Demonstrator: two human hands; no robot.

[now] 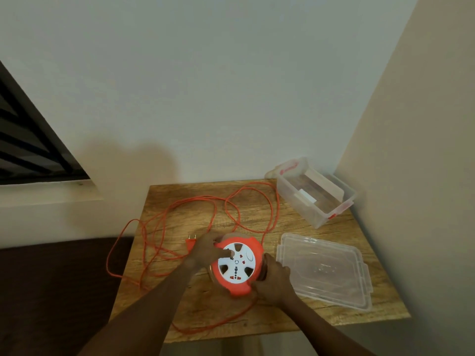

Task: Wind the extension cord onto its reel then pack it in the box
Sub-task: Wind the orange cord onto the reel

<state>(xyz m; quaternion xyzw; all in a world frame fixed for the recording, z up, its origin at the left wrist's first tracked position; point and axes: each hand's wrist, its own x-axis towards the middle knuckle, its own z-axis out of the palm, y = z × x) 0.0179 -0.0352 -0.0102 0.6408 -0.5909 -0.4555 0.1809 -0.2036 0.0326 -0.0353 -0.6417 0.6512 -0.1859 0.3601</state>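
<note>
An orange reel (237, 283) with a white socket face lies flat near the front of the wooden table (257, 201). My left hand (205, 250) rests on its upper left edge, with a finger curled into a slot of the white face. My right hand (273, 281) grips the reel's right rim. The orange cord (195, 201) sprawls in loose loops over the back and left of the table and hangs off the left edge. Its plug (190, 242) lies just left of my left hand. A clear plastic box (316, 194) stands open at the back right corner.
The box's clear lid (323, 268) lies flat on the table right of the reel. Walls close in behind and on the right. A dark surface (51, 278) lies left of the table, and a cord loop trails off the front edge.
</note>
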